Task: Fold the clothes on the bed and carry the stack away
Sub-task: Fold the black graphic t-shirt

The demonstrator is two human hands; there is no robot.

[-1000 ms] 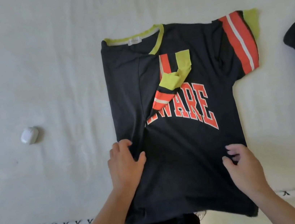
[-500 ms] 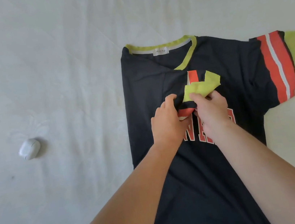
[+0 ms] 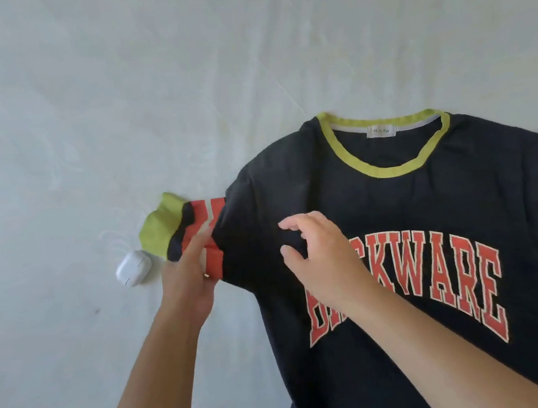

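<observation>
Lying flat on the white bed sheet [image 3: 108,105] is a black T-shirt [image 3: 401,219] with its front side up. It fills the part of the view from 3 o'clock down to 6 o'clock. Big red letters run across its chest, and a yellow-green collar [image 3: 391,171] rings the neck at about 1 o'clock. One sleeve [image 3: 192,235] sticks out at 9 o'clock. It has red and white stripes and a yellow-green cuff, and it looks a bit bunched up. The other sleeve, with a red stripe, is cut off by the picture's edge at 3 o'clock.

The left hand [image 3: 188,277] is on the striped sleeve. Its fingers reach up along the cloth, close together and mostly straight, pressing on it. The right hand [image 3: 323,258] is just above the shirt's chest, covering some of the letters. Its fingers are curled a little and spread apart, with nothing in them.

A small white case [image 3: 133,268] sits on the sheet just beside the yellow-green cuff, near 9 o'clock.
</observation>
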